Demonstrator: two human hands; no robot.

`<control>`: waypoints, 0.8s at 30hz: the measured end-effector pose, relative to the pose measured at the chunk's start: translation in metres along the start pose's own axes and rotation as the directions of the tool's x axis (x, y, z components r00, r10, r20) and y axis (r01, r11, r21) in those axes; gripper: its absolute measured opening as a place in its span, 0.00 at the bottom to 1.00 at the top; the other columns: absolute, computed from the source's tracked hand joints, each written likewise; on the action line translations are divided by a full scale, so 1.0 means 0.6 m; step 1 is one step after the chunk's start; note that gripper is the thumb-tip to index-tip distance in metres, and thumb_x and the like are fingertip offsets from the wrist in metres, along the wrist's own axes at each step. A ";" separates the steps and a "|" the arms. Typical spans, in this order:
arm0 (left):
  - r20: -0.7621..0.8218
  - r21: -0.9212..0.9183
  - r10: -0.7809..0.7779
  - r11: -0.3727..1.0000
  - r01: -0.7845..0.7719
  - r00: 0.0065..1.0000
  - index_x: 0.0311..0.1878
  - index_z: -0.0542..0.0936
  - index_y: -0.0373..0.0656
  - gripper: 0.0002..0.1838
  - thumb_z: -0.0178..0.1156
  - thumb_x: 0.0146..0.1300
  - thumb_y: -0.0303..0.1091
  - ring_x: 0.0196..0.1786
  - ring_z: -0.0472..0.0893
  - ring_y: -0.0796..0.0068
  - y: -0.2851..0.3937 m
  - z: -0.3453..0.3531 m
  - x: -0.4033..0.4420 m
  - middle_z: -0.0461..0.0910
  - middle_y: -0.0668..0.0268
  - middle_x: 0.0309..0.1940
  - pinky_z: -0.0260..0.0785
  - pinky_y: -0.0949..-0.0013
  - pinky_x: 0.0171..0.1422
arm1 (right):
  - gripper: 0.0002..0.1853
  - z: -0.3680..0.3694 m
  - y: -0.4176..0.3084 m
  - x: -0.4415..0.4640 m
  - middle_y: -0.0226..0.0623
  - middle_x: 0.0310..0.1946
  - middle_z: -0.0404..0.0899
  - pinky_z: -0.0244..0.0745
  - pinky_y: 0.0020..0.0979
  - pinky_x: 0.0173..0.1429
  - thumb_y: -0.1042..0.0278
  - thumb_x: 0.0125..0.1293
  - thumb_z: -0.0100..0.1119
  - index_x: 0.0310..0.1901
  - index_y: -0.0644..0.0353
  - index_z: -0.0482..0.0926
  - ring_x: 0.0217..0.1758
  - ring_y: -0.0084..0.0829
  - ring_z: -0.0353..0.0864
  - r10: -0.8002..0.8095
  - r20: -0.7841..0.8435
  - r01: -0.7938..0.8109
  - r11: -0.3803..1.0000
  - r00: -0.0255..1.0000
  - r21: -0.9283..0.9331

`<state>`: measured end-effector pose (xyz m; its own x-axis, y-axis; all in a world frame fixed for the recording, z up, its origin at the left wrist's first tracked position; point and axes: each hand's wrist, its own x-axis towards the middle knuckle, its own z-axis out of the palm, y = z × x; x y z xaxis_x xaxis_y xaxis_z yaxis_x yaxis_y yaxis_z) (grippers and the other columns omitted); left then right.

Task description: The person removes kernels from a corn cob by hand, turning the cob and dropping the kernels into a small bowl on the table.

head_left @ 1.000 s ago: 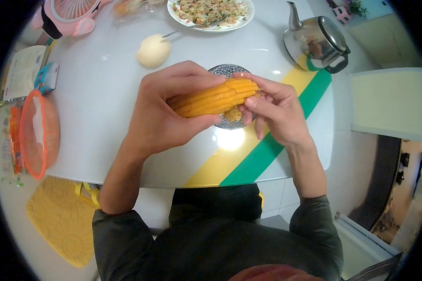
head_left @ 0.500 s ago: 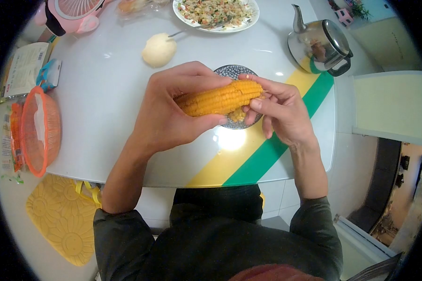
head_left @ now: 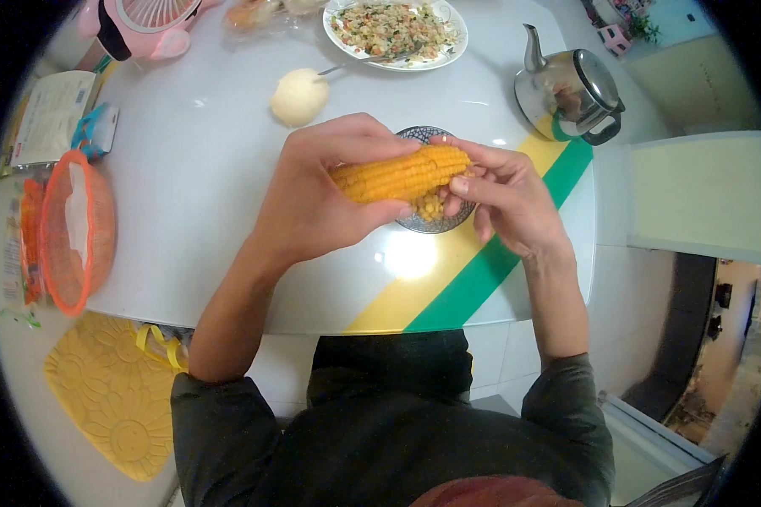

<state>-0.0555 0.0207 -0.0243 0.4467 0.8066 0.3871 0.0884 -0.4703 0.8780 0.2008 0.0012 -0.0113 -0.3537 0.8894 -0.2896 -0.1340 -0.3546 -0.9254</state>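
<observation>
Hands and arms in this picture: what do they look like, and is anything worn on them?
They are a person's. The left hand and right hand have no gloves, and no watch or bracelet shows on either wrist. Dark, plain sleeves end around the elbows, leaving the forearms bare. I see no cables or markings.

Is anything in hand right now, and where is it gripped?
A corn cob: the left hand wraps its left-hand end, thumb along the near side; the right hand has fingers at its other end.
</observation>
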 end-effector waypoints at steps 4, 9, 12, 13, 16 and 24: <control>-0.002 0.030 0.022 0.999 -0.022 1.000 0.57 0.88 0.38 0.31 0.80 0.44 0.20 0.45 0.86 0.69 0.003 -0.002 -0.001 0.87 0.59 0.44 0.78 0.70 0.51 | 0.26 0.007 -0.017 -0.004 0.43 0.43 0.90 0.80 0.18 0.23 0.76 0.69 0.69 0.69 0.67 0.78 0.36 0.24 0.91 0.017 -0.010 -0.017 0.997 1.000 -0.071; -0.007 0.111 0.059 0.992 -0.058 0.998 0.57 0.88 0.37 0.31 0.81 0.44 0.21 0.45 0.85 0.70 0.001 -0.009 0.001 0.87 0.59 0.43 0.78 0.70 0.51 | 0.27 0.006 -0.022 0.006 0.43 0.43 0.90 0.82 0.19 0.26 0.78 0.69 0.69 0.69 0.66 0.78 0.38 0.24 0.91 0.029 0.018 -0.026 0.990 0.999 -0.139; -0.018 0.083 0.043 0.996 -0.042 0.999 0.56 0.88 0.36 0.30 0.81 0.45 0.21 0.45 0.85 0.70 -0.001 -0.008 0.000 0.86 0.60 0.43 0.77 0.70 0.52 | 0.27 0.010 -0.020 0.014 0.43 0.43 0.90 0.83 0.20 0.28 0.79 0.68 0.69 0.69 0.66 0.78 0.39 0.23 0.91 0.007 0.004 -0.006 0.981 1.000 -0.192; -0.018 0.076 0.026 0.997 -0.025 0.999 0.56 0.88 0.36 0.30 0.81 0.45 0.22 0.45 0.85 0.70 0.002 -0.009 -0.001 0.86 0.60 0.43 0.77 0.70 0.52 | 0.27 0.013 -0.019 0.013 0.43 0.43 0.90 0.84 0.20 0.28 0.79 0.68 0.69 0.69 0.66 0.78 0.39 0.23 0.91 -0.004 -0.003 0.003 0.977 1.000 -0.214; -0.036 0.066 0.012 0.998 -0.009 0.999 0.54 0.89 0.36 0.28 0.81 0.45 0.22 0.44 0.86 0.68 0.003 -0.008 0.002 0.87 0.60 0.42 0.77 0.70 0.53 | 0.28 0.024 -0.016 0.013 0.38 0.36 0.90 0.81 0.19 0.26 0.81 0.68 0.68 0.70 0.65 0.78 0.36 0.22 0.90 0.004 -0.069 -0.016 0.984 0.998 -0.180; 0.015 0.102 -0.012 0.995 0.011 1.000 0.56 0.88 0.35 0.29 0.80 0.46 0.22 0.47 0.84 0.71 -0.005 -0.017 0.002 0.86 0.60 0.44 0.77 0.69 0.55 | 0.31 0.030 -0.015 0.004 0.41 0.49 0.88 0.87 0.23 0.36 0.78 0.68 0.70 0.72 0.68 0.73 0.47 0.27 0.90 -0.040 0.024 0.046 0.957 0.999 -0.287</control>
<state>-0.0642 0.0263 -0.0235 0.4588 0.8070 0.3719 0.1834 -0.4955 0.8490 0.1845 0.0014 0.0009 -0.3698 0.8959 -0.2460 0.1213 -0.2160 -0.9688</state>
